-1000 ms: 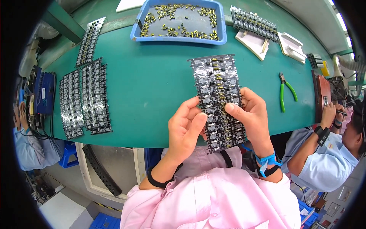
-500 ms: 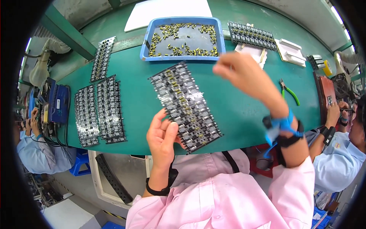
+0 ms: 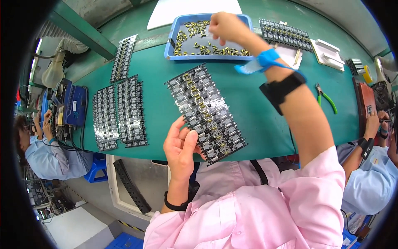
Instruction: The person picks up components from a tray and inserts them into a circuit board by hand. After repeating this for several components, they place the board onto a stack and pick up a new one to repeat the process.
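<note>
My left hand [image 3: 181, 151] grips the lower left edge of a circuit board panel [image 3: 209, 112], thumb on top. The panel is tilted over the green table, with rows of silvery and black parts and a line of yellow-striped parts down its middle. Over the blue tray [image 3: 186, 57] hangs my right hand [image 3: 228, 28], fingers bent downward and apart, with nothing visible between them. Small black-and-yellow cylindrical components [image 3: 197, 29] lie scattered in that tray. A blue strap [image 3: 263, 61] and a black band [image 3: 286, 89] circle my right wrist and forearm.
More panels lie to the left, stacked [image 3: 130, 110] and single [image 3: 123, 58]. Another panel [image 3: 286, 35] rests on a white holder at the back right, beside a white fixture [image 3: 327, 54]. Green-handled cutters [image 3: 326, 99] lie on the right. People in blue work on both sides.
My right hand has moved left and away from me, from beside the tray to above it. The left hand still holds the panel, and the whole view has shifted slightly.
</note>
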`<state>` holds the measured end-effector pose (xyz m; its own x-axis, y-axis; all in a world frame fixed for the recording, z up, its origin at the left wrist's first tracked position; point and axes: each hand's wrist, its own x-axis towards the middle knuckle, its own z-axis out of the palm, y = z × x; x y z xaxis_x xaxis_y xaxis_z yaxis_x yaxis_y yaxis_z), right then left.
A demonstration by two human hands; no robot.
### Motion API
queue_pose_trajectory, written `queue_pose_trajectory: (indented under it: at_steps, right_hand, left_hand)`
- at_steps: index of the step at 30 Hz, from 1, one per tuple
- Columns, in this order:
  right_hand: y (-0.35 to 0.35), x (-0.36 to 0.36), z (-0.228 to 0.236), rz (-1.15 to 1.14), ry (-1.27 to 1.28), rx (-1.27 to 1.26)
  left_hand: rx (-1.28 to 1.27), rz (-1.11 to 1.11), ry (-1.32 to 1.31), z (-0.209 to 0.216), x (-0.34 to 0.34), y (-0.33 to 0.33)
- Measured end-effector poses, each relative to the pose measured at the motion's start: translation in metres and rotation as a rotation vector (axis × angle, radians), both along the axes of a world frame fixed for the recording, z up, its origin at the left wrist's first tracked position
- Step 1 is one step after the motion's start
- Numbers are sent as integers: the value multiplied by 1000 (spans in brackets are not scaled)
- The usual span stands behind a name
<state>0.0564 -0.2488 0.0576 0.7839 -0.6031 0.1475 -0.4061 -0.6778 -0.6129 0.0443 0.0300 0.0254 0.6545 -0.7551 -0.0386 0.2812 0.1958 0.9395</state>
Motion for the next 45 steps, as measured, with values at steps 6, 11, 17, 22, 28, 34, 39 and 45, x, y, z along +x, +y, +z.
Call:
queue_pose_trajectory:
  at_steps: [6, 11, 17, 22, 28, 34, 39, 45]
  right_hand:
    - [54, -85, 58, 168, -193, 516]
    - [106, -142, 27, 67, -271, 447]
    - [128, -183, 2, -89, -333, 920]
    - [146, -185, 4, -56, -370, 885]
    - [154, -178, 3, -199, -320, 740]
    - [157, -172, -17, -167, -326, 357]
    - [161, -167, -19, -187, -329, 228]
    - [164, -164, -21, -179, -317, 106]
  left_hand:
    - [-2, -67, 25, -7, -6, -11]
    - [-2, -143, -11, -7, -18, -20]
    - [13, -248, -17, -9, -28, -32]
    - [12, -268, -35, -12, -34, -33]
    - [7, -274, -38, -16, -38, -33]
    - [14, -280, -47, -16, -39, -34]
    - [16, -276, -77, -18, -39, -33]
    - [11, -261, -96, -19, -40, -32]
